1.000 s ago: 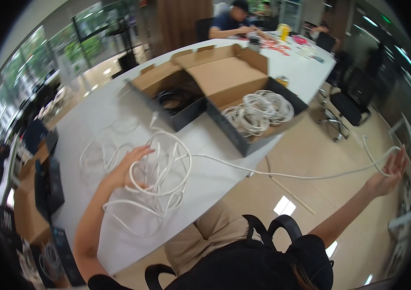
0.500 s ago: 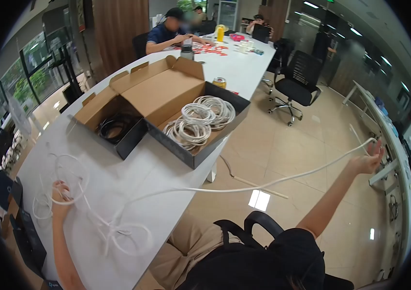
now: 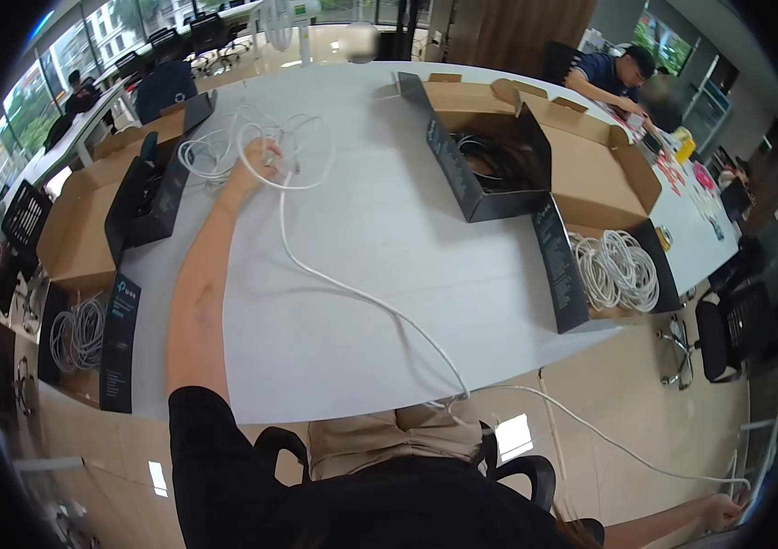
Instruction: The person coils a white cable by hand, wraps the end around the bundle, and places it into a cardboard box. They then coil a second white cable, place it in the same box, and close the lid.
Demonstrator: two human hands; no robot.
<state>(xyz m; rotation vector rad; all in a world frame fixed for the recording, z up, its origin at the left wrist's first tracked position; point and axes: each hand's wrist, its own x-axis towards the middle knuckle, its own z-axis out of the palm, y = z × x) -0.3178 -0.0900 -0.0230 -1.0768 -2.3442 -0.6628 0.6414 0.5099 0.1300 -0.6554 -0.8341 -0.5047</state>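
A long white cable [image 3: 361, 295] runs from a loose tangle on the table, over the table's front edge and out to the far right. My left hand [image 3: 259, 165] is at the tangle, fingers closed on the cable, with a wide loop lying around the hand. Far to the right, low and beyond the table edge, my right hand [image 3: 721, 512] grips the cable's other stretch with closed fingers; its fingertips are small and partly blurred. Between the hands the cable sags past my lap.
On the right, an open box [image 3: 561, 265] holds coiled white cables beside a box of black cable [image 3: 490, 169]. Open boxes on the left hold more white coils [image 3: 78, 334] and dark items. A person [image 3: 613, 78] sits at the table's far right; office chairs [image 3: 741, 329] stand around.
My view has swung left, bringing the left boxes into sight. The cable between my hands now sags over the table edge, and my right hand appears lower at the far right.
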